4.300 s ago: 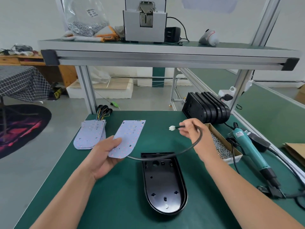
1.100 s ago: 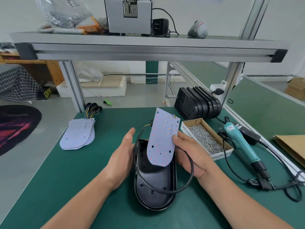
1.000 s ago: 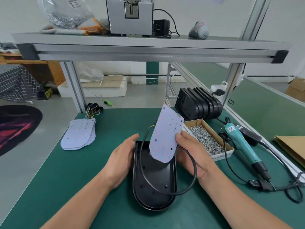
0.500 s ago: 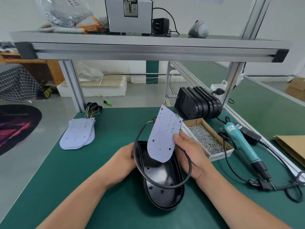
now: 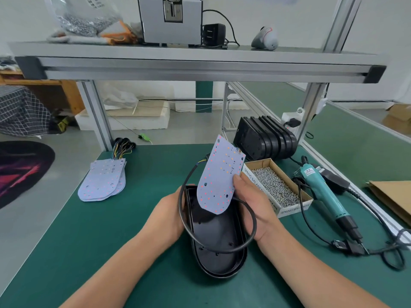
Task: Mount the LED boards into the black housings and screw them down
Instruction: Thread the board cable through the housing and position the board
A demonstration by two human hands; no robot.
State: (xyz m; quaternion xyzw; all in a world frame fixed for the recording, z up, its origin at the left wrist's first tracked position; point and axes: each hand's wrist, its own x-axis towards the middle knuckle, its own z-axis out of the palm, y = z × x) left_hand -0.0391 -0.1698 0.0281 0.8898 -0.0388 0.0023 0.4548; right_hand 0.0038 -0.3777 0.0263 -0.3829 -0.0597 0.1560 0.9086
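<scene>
Legible on the white walls of the cardboard box (image 5: 293, 208): "SPRING BALANCE" along the long side, and again in part on the near end. Filled with small silver screws (image 5: 275, 187). A label on the teal electric screwdriver (image 5: 322, 192) just right of the box, too small to read.

Right hand (image 5: 255, 205) pinching the LED board (image 5: 219, 178) by its right edge, thumb on the dotted face. Board upright and tilted, rounded end down, over the far half of the black housing (image 5: 218, 247), not seated. Left hand (image 5: 169, 216) against the housing's far left wall, apparently gripping it, fingertips hidden. Housing open side up on the green mat (image 5: 111, 241), skewed slightly.

In the way: the black cable (image 5: 255, 225), looped from the board's top across the open housing and round behind the right hand.

Further off: a stack of LED boards (image 5: 102, 183) with coloured wires at far left, a row of upright black housings (image 5: 264, 141) behind the box, a brown sheet (image 5: 391, 196) at right.

Bare mat left of the housing and near the front edge. Overhead, an aluminium shelf (image 5: 200, 63) on posts at the mat's far corners.
</scene>
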